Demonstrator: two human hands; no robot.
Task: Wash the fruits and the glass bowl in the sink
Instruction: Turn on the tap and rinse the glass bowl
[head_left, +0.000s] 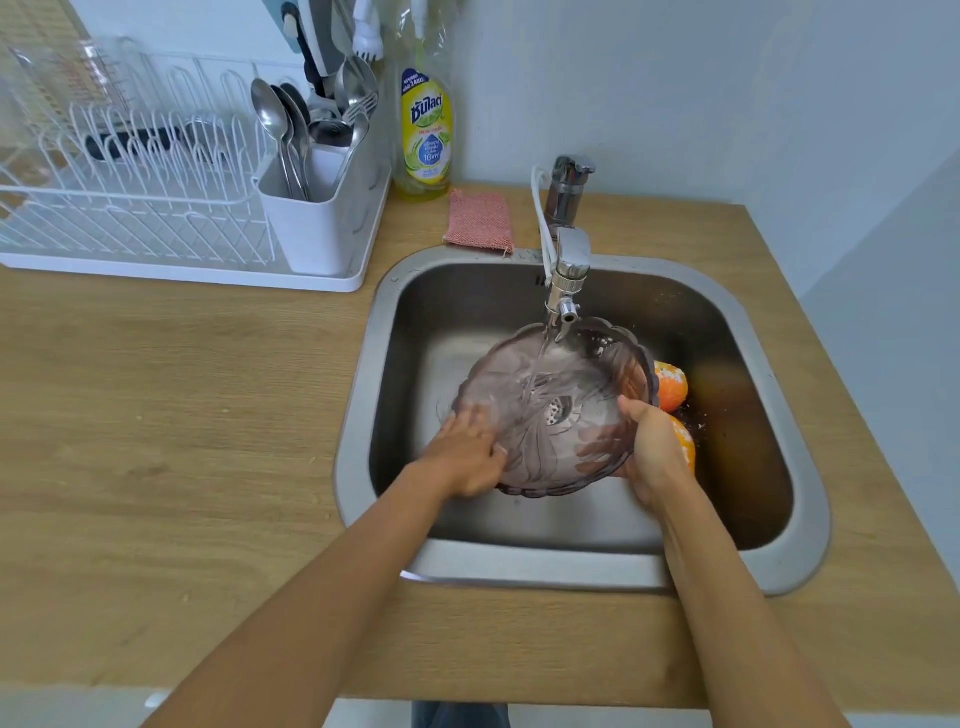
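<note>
A tinted glass bowl (550, 410) with a scalloped rim is held tilted inside the steel sink (769, 364), under water running from the tap (569, 270). My right hand (649, 452) grips the bowl's right rim, thumb inside and fingers seen through the glass. My left hand (467, 452) lies on the bowl's left side with fingers spread flat against it. Two orange fruits sit in the sink behind the bowl: one orange (672, 387) by the rim, another orange (685, 447) partly hidden by my right hand.
A pink scrub pad (480, 221) lies on the wooden counter behind the sink, beside a yellow dish soap bottle (423, 135). A white dish rack (156, 208) with a cutlery holder (317, 208) stands at the back left. The wall is close on the right.
</note>
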